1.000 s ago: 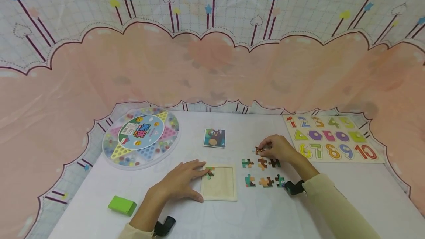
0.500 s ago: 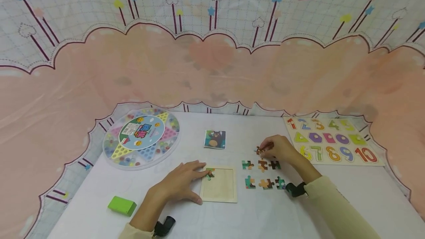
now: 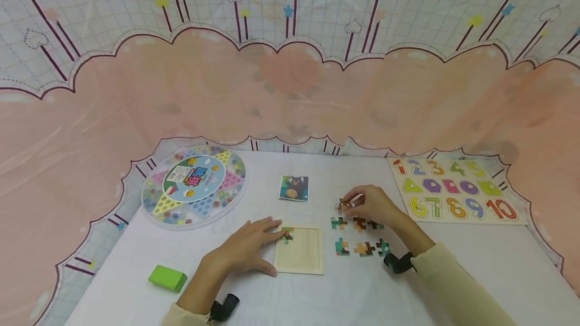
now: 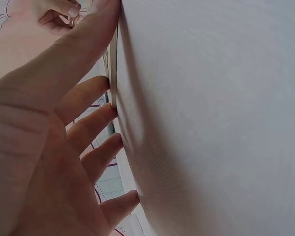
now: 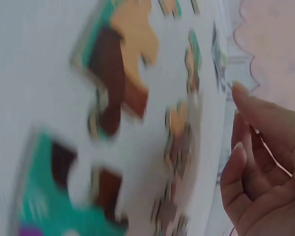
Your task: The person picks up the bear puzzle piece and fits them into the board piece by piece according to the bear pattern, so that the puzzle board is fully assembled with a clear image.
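Observation:
A shallow wooden puzzle tray point(image 3: 300, 258) lies in the middle of the table, with one green and brown puzzle piece point(image 3: 288, 237) in its upper left corner. My left hand point(image 3: 248, 246) rests at the tray's left side, fingers spread, the index fingertip on that corner piece and the thumb by the lower left edge. Between right thumb and fingers I pinch a brown puzzle piece point(image 3: 343, 206); this right hand point(image 3: 377, 206) is above the loose pieces. Two rows of loose puzzle pieces point(image 3: 364, 249) lie right of the tray; they look large and blurred in the right wrist view.
A bear picture card point(image 3: 293, 188) lies behind the tray. A round Chinese checkers board point(image 3: 194, 180) sits at the back left, a number and shape board point(image 3: 457, 190) at the back right. A green block point(image 3: 167, 278) stands at the front left.
My right hand has shifted slightly left, toward the tray, with the brown puzzle piece pinched in it. The left hand has stayed in place on the tray.

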A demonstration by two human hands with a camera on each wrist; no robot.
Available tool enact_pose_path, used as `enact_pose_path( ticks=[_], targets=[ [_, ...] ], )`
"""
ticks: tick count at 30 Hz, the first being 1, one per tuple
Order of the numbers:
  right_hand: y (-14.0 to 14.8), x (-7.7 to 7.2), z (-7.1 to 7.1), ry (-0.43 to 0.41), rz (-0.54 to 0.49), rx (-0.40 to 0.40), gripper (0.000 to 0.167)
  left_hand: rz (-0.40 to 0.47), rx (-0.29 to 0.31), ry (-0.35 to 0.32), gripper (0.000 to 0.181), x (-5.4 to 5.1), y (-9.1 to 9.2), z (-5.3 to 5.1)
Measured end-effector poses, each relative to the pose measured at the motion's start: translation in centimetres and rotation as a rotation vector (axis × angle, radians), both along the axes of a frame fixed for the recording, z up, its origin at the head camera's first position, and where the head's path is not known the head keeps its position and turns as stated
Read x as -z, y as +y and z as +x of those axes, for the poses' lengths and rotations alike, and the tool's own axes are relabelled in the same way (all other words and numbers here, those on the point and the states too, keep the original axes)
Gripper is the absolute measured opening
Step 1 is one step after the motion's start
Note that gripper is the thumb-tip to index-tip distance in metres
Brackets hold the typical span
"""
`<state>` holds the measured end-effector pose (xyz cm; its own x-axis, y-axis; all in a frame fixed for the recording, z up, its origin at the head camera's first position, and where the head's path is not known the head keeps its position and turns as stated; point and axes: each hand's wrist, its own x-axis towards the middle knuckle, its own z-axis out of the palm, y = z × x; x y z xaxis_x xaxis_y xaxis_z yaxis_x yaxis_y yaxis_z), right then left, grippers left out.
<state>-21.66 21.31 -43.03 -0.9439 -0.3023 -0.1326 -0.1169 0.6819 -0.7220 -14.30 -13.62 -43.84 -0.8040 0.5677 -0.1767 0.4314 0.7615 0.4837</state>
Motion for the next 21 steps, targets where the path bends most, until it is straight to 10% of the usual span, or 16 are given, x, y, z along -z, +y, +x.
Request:
enact_pose_path(
  ticks=[21],
  targets=[
    [-5.9,0.9,2.8,0.009,-0.12,-0.166,0.024,-0.008,-0.006,-0.018,0.088,0.0,0.2,0.0]
  ],
)
